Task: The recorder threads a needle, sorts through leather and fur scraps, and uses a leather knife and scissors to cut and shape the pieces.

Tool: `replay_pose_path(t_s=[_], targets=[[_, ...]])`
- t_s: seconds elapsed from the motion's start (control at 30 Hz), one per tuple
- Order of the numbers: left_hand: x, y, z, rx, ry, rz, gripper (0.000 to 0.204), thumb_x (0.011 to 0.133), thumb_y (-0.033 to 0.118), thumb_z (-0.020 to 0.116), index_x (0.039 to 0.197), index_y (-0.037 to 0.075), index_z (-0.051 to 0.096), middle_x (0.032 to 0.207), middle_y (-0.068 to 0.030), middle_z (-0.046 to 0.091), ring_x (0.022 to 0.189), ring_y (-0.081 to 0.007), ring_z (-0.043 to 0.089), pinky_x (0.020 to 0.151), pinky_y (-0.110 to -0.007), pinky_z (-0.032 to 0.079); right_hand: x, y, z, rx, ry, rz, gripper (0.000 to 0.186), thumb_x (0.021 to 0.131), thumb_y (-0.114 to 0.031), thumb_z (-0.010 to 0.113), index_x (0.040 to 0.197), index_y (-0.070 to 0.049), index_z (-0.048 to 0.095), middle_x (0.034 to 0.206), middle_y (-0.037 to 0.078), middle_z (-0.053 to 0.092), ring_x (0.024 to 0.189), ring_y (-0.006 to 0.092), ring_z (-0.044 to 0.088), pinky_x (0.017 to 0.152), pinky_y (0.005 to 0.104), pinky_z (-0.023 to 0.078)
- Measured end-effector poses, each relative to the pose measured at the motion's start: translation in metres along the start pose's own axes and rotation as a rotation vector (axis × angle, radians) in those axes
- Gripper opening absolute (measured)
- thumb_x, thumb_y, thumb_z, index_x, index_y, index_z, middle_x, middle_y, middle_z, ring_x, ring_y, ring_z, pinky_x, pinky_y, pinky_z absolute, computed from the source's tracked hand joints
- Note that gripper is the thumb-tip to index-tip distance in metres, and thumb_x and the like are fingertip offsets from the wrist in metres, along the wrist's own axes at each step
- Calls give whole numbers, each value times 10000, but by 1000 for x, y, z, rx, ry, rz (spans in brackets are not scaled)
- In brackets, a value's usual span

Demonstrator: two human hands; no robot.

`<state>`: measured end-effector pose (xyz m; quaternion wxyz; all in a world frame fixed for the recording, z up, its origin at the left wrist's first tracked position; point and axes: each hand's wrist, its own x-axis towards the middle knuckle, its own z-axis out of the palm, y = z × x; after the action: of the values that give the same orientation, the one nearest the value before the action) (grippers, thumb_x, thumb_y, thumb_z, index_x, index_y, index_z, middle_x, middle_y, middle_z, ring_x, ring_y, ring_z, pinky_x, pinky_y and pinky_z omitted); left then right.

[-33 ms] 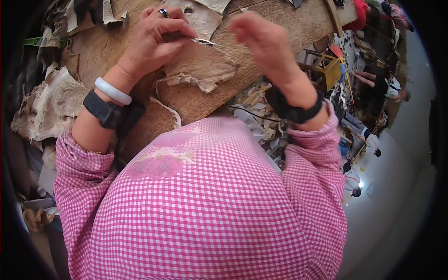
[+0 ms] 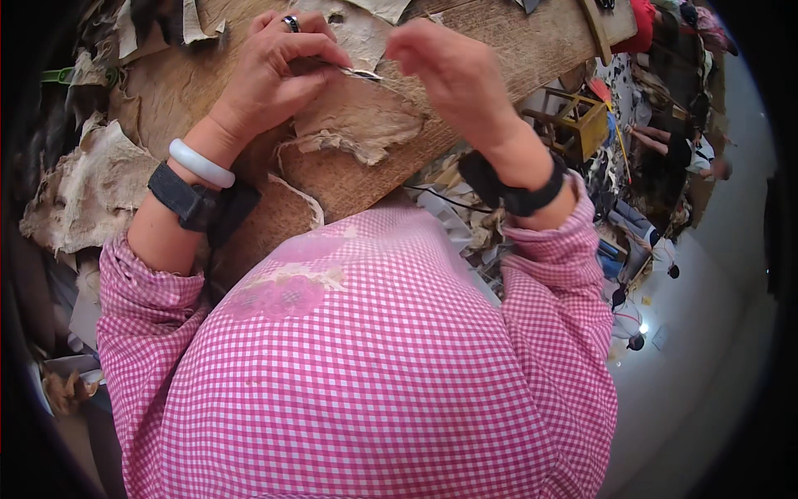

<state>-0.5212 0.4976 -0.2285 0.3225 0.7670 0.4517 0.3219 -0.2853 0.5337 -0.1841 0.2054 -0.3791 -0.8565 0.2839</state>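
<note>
My left hand (image 2: 287,66), with a dark ring and a pale bangle at the wrist, is closed in a pinch on the upper edge of a piece of tan hide (image 2: 357,121). A small shiny sliver with a dark streak (image 2: 364,75) sticks out at its fingertips; its kind is too small to tell. The hide's ragged lower edge lies on the worn wooden board (image 2: 349,179). To the right and apart from it, my right hand (image 2: 453,71) is raised over the board, fingers curled together. What they hold, if anything, is hidden.
More pale hide pieces lie at the left (image 2: 87,187) and far side of the board. A yellow wooden stool (image 2: 578,125) stands at right amid heaped scraps. Farther right are other people. A twisted strip (image 2: 299,200) hangs at the board's near edge.
My right hand has moved a little left, closer to the left hand. The left hand and the hide have stayed in place.
</note>
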Motion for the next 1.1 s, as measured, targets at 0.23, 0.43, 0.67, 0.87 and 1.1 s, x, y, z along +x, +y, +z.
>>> replay_pose_path(t_s=[0.23, 0.43, 0.67, 0.87, 1.1], targets=[[0, -2, 0, -5, 13, 22, 168, 711, 85, 708, 874, 126, 711, 903, 10, 615, 943, -185, 569, 1008, -367, 288, 16, 6, 19, -30, -130, -33, 240, 793, 64, 570, 976, -78, 633, 817, 97, 639, 699, 216, 651, 646, 306, 520], [0, 1, -1, 4, 18, 14, 168, 710, 83, 706, 872, 127, 710, 906, 11, 616, 960, -188, 566, 1022, -375, 281, 16, 13, 21, -78, -53, -106, 40, 849, -127, 614, 888, -133, 613, 787, 67, 651, 742, 282, 654, 620, 384, 514], [0, 2, -2, 6, -12, -6, 151, 720, 98, 708, 868, 124, 708, 898, 18, 613, 956, -173, 566, 1018, -364, 269, 14, 14, 19, -187, -34, -83, 46, 854, -114, 583, 884, -134, 611, 781, 70, 647, 742, 285, 653, 619, 386, 513], [1, 2, -2, 8, -8, -1, 148, 723, 93, 706, 867, 124, 710, 897, 19, 612, 954, -172, 566, 1017, -365, 272, 15, 13, 19, -138, -19, -106, 58, 854, -122, 573, 887, -148, 613, 795, 60, 652, 742, 286, 652, 619, 397, 507], [0, 1, -1, 13, 4, 2, 146, 720, 87, 705, 860, 128, 713, 902, 21, 613, 952, -172, 565, 1018, -365, 275, 17, 9, 21, -176, -83, -37, 62, 900, -157, 553, 921, -154, 610, 827, 60, 659, 772, 285, 658, 641, 395, 510]])
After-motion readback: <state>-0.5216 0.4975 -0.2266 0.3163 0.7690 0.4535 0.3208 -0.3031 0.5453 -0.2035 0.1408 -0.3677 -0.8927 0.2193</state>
